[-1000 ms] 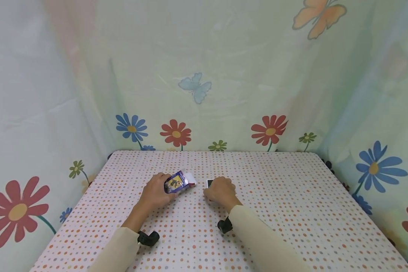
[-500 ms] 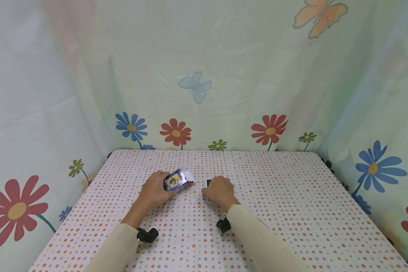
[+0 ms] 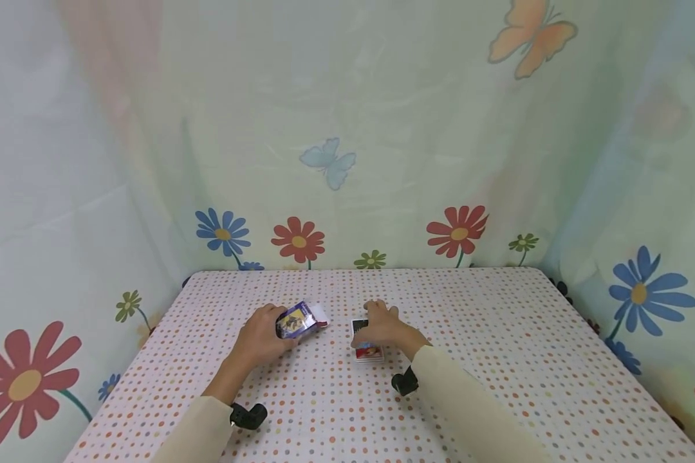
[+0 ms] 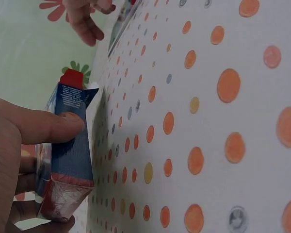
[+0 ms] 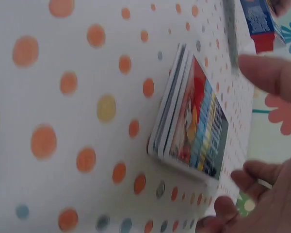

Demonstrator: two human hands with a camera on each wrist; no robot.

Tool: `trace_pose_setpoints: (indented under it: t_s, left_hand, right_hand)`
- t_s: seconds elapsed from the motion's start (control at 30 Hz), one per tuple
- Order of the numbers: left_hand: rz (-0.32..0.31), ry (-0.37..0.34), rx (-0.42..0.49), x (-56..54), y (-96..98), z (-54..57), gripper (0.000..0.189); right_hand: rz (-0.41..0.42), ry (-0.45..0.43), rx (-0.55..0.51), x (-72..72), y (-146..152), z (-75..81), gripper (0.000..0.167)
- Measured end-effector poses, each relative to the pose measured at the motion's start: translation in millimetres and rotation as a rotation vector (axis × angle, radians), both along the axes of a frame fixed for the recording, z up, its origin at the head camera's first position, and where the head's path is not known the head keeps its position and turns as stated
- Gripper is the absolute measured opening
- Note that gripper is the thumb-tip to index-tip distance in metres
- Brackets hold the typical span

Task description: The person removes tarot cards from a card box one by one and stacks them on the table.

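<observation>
A small blue card box [image 3: 296, 320] with a yellow picture is gripped by my left hand [image 3: 262, 337], tilted just off or at the table; contact is hard to tell. In the left wrist view the thumb presses the blue side of the box [image 4: 70, 155], and a red flap stands out at its far end. Right of it lies a squared stack of picture cards [image 3: 369, 353] on the table. Over the stack hovers my right hand [image 3: 383, 325], thumb and fingers spread. The right wrist view shows a gap between those fingers and the cards [image 5: 199, 121].
A table [image 3: 324, 411] with a dotted cover lies under everything. Behind it and at both sides hang curtains [image 3: 394, 161] printed with flowers and butterflies. A black wrist camera [image 3: 405, 381] sits low on the right forearm, another [image 3: 249, 417] on the left.
My right hand has let go of the card stack and spread its fingers, so more of the top card shows. The left hand keeps holding the box. The head view has tilted up slightly.
</observation>
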State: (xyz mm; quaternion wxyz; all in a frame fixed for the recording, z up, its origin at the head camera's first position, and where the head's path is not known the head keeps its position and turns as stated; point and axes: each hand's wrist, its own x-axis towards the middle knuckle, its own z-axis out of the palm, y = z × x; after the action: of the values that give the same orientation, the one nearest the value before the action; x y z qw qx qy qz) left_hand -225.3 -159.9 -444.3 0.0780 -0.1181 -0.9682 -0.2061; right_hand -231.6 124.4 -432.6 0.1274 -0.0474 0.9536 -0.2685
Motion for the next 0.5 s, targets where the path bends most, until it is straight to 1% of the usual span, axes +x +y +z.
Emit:
trace_pose_setpoints:
  t_s: [0.1,0.17,0.27,0.37,0.5]
  left_hand:
    - [-0.003,-0.033,-0.011,-5.0,1.5,0.5,0.074]
    - [-0.009,-0.052,-0.022,-9.0,2.6,1.1,0.073]
    - [-0.020,-0.068,-0.041,-13.9,3.8,1.7,0.072]
    - [-0.026,-0.086,-0.057,-17.1,3.9,-0.1,0.072]
    - [-0.022,-0.120,-0.058,-18.0,2.7,-4.6,0.070]
  right_hand:
    - [0.072,-0.011,0.009,-4.4,7.8,-0.6,0.104]
    - [0.113,-0.013,0.053,-6.9,11.6,-1.2,0.108]
    - [0.153,-0.029,0.114,-9.1,13.4,-2.8,0.114]
    - [0.166,-0.043,0.133,-9.3,12.6,-5.0,0.112]
    - [0.162,-0.055,0.115,-8.4,9.7,-6.3,0.107]
